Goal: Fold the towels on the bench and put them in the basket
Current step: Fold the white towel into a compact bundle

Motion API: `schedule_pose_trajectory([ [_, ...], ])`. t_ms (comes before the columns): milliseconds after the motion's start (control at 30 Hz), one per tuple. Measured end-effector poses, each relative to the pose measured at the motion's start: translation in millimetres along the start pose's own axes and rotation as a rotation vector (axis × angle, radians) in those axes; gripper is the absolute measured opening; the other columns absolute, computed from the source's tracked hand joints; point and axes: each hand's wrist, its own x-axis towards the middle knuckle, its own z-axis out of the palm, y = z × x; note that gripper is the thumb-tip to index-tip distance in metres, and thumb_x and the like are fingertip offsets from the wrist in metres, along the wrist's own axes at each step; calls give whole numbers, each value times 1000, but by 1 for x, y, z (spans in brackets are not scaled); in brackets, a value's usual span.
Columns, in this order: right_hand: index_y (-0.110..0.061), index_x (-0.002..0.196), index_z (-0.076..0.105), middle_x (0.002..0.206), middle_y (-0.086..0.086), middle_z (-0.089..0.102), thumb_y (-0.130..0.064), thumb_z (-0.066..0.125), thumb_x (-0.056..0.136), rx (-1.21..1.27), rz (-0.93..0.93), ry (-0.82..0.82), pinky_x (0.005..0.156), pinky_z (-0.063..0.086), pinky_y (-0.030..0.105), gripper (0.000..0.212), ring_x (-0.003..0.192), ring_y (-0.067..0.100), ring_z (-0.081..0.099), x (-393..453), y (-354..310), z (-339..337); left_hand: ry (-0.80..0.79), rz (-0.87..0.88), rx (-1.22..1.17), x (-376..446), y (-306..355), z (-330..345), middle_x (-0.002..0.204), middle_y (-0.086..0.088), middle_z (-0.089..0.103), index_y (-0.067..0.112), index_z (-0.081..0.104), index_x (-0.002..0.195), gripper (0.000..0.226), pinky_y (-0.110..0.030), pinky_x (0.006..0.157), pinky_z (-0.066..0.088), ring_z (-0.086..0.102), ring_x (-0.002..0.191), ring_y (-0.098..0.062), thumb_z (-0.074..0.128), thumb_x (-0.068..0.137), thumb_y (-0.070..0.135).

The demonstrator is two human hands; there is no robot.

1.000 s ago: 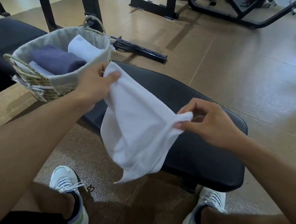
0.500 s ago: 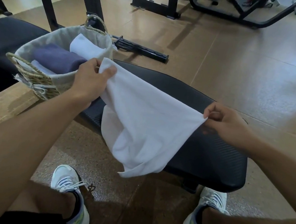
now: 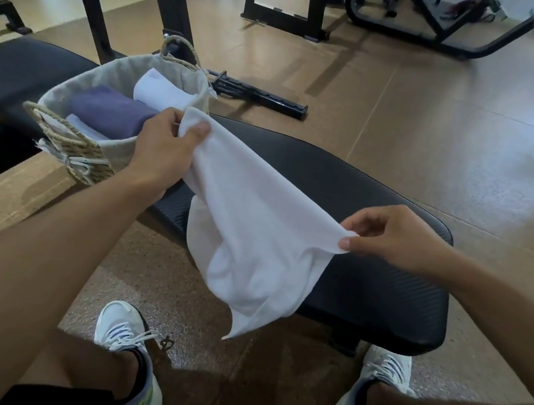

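Now the white towel hangs stretched above the black bench, its lower corner drooping toward the floor. Left hand pinches one upper corner beside the basket; right hand pinches the other. Inside the basket lie a folded purple towel and a white one.

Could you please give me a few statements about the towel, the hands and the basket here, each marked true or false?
1. Both hands hold the white towel. True.
2. The basket stands on the floor. False: it stands on the bench.
3. A purple towel lies in the basket. True.
4. The left hand is inside the basket. False: it pinches a towel corner beside it.
5. The right hand pinches a towel corner. True.
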Motion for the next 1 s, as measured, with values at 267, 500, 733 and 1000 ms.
schedule_pose_trajectory([
  [267, -21, 87, 66, 90, -2, 73, -26, 64, 98, -14, -37, -71, 78, 64, 41, 12, 87, 15, 71, -1, 2, -7, -4, -17, -20, 1, -1, -2, 98, 1, 66, 17, 62, 107, 25, -26, 68, 47, 58, 87, -14, 64, 96, 39],
  [500, -8, 92, 65, 94, 3, 75, -24, 61, 99, 215, 4, 18, 77, 63, 34, 18, 91, 19, 74, -4, 6, -13, 2, -32, -36, 1, -1, -2, 99, 1, 67, 16, 63, 110, 26, -27, 70, 48, 60, 88, -14, 64, 96, 38],
  [733, -12, 99, 58, 98, 5, 64, -21, 53, 104, 694, 87, 454, 86, 59, 36, 12, 91, 19, 64, 0, -3, -21, -121, -5, -148, -8, 10, 1, 87, 10, 73, 23, 68, 94, 12, -21, 68, 54, 64, 73, -3, 68, 95, 35],
  [1000, -13, 98, 60, 97, 4, 62, -27, 53, 104, 732, 118, 488, 86, 58, 36, 17, 90, 19, 64, -7, -4, -32, -272, 7, -181, -15, 13, -2, 90, 13, 78, 27, 70, 96, 6, -23, 74, 59, 73, 84, -5, 68, 95, 33],
])
